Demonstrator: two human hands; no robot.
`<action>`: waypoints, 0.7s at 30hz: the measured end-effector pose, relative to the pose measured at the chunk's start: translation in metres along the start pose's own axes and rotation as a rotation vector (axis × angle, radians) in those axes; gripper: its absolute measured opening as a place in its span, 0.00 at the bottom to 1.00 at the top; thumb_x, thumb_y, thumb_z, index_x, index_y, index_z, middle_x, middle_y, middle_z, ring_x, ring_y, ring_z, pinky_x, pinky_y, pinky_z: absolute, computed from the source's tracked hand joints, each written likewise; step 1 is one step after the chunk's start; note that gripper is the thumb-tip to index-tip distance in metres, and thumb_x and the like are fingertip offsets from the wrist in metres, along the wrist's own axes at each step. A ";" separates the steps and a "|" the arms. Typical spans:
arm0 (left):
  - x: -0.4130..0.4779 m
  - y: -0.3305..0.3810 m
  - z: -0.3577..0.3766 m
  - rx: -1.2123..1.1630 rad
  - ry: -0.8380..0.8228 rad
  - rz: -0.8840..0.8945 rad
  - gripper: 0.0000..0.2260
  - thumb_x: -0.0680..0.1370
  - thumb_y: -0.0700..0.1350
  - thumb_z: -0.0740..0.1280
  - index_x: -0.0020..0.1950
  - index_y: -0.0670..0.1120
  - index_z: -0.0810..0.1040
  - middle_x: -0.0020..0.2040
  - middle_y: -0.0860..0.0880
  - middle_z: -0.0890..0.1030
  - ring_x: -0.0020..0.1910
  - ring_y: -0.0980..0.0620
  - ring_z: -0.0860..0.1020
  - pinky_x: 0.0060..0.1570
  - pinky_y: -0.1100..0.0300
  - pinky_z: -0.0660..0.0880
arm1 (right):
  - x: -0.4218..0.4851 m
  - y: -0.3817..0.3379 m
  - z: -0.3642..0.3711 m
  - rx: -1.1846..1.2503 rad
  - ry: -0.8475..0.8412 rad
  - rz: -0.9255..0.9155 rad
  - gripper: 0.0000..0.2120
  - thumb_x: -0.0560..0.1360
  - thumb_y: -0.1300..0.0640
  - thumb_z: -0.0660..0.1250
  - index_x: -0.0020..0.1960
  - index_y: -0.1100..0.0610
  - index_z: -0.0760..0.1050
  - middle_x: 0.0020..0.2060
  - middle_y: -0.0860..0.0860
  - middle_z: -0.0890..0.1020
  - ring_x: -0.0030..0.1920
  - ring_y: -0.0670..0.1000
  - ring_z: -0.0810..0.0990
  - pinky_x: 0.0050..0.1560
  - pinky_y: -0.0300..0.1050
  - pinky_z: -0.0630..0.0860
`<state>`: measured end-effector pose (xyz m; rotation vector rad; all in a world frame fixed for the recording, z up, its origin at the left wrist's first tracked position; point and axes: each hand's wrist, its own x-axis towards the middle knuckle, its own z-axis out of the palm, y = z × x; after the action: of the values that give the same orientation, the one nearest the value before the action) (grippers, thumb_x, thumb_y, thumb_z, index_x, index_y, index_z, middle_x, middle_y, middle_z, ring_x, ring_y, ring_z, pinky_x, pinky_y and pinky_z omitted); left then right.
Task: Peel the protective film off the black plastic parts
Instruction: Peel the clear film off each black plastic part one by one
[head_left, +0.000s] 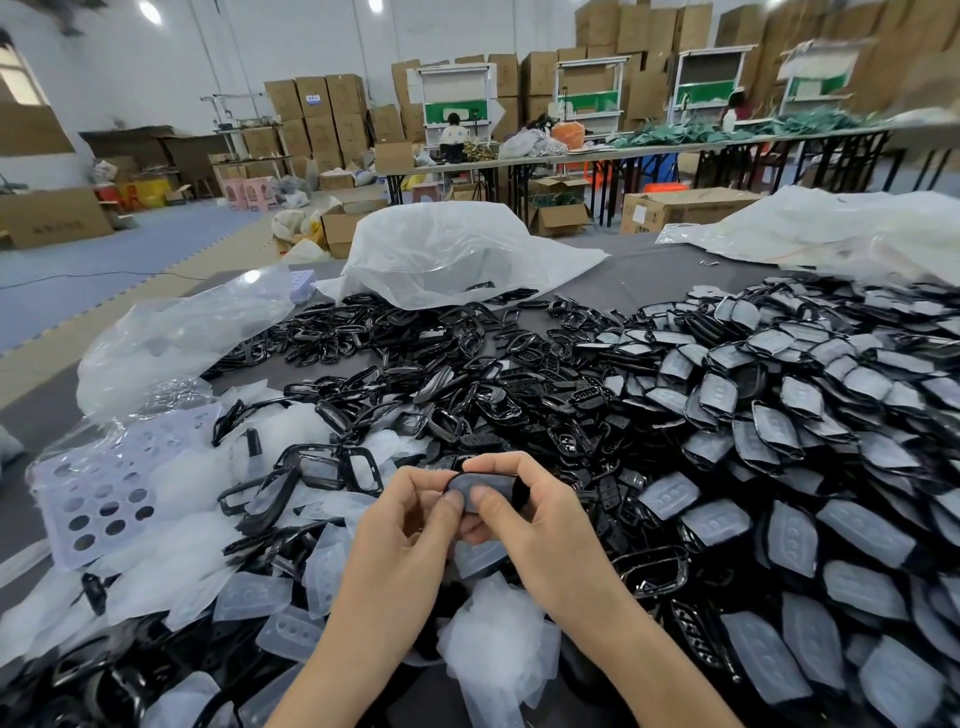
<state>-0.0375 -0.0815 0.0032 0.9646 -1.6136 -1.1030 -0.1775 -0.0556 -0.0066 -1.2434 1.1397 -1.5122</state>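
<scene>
Above the heap (779, 415), black plastic part (485, 486) pinched between left grip (410, 519) and right grip (540, 519), filmed face up

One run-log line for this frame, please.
step: film peel | left hand: pinches black part | right hand: pinches same part | film: on part | unpeeled pile: right

Factory packing hall: stacked cardboard boxes (322, 111) along walls, long trestle tables (649, 150), worktop (649, 270) heaped with black plastic parts (519, 395).
</scene>
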 end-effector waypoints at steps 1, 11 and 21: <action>-0.001 0.000 0.001 -0.013 0.001 0.003 0.10 0.81 0.37 0.64 0.49 0.51 0.80 0.38 0.52 0.84 0.39 0.58 0.83 0.40 0.68 0.76 | 0.000 0.000 -0.001 -0.003 0.010 -0.001 0.10 0.80 0.65 0.65 0.55 0.52 0.79 0.43 0.48 0.86 0.40 0.49 0.86 0.43 0.38 0.81; -0.001 0.001 0.004 0.004 0.043 0.028 0.09 0.80 0.37 0.66 0.48 0.51 0.80 0.40 0.51 0.85 0.38 0.57 0.83 0.38 0.70 0.76 | -0.001 -0.004 -0.001 0.068 -0.006 0.004 0.09 0.81 0.65 0.65 0.54 0.52 0.80 0.44 0.50 0.87 0.42 0.52 0.87 0.43 0.39 0.81; -0.001 0.001 0.005 0.087 0.104 0.089 0.17 0.81 0.40 0.64 0.46 0.64 0.79 0.38 0.56 0.83 0.35 0.49 0.78 0.33 0.65 0.73 | 0.001 -0.002 -0.002 0.354 0.004 0.114 0.09 0.83 0.64 0.59 0.57 0.60 0.78 0.47 0.57 0.87 0.41 0.54 0.86 0.44 0.41 0.81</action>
<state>-0.0418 -0.0794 0.0029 0.9812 -1.6146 -0.9146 -0.1797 -0.0558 -0.0044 -0.9205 0.8810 -1.5496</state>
